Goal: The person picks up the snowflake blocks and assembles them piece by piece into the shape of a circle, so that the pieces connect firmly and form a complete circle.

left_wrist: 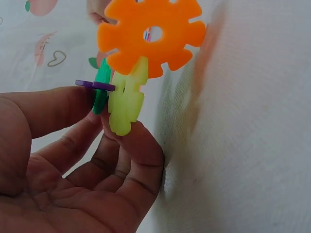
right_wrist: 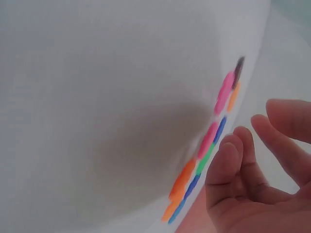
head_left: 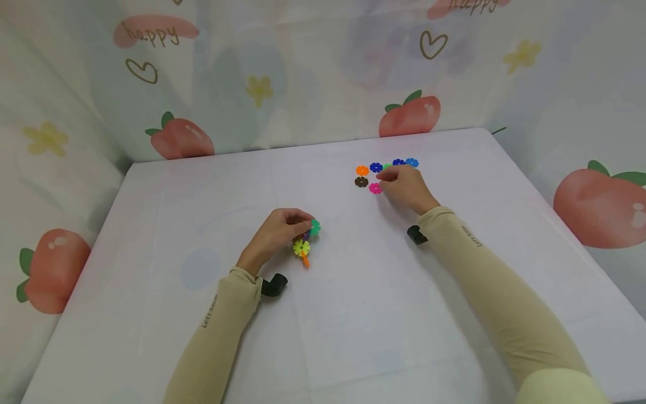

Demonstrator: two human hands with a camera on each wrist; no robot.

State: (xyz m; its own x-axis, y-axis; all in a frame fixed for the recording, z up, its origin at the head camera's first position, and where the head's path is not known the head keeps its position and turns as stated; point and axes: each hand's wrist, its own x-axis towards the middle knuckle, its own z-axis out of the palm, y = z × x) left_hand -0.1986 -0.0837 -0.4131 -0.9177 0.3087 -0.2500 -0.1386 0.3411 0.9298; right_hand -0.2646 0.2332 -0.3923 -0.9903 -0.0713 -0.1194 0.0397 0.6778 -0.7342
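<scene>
Green plastic forms one notched, flower-shaped disc in a small linked cluster pinched between the thumb and fingers of the left hand, near the middle of the tabletop. A purple notched disc crosses the green one and reaches a translucent yellow notched disc; slotted into that is a bright orange notched disc with a round central hole.

Farther off, the right hand hovers over a group of loose notched discs, its fingers loosely bent, with nothing visible between them; whether it touches a piece, I cannot tell. Just beside its fingertips lies a hot-pink disc, with a dark brown disc to the left and a flat orange disc behind that. Behind the hand run a dark blue disc, a partly hidden bright green disc, another dark blue one and a lighter blue disc. Beige fabric sleeves cover both forearms.
</scene>
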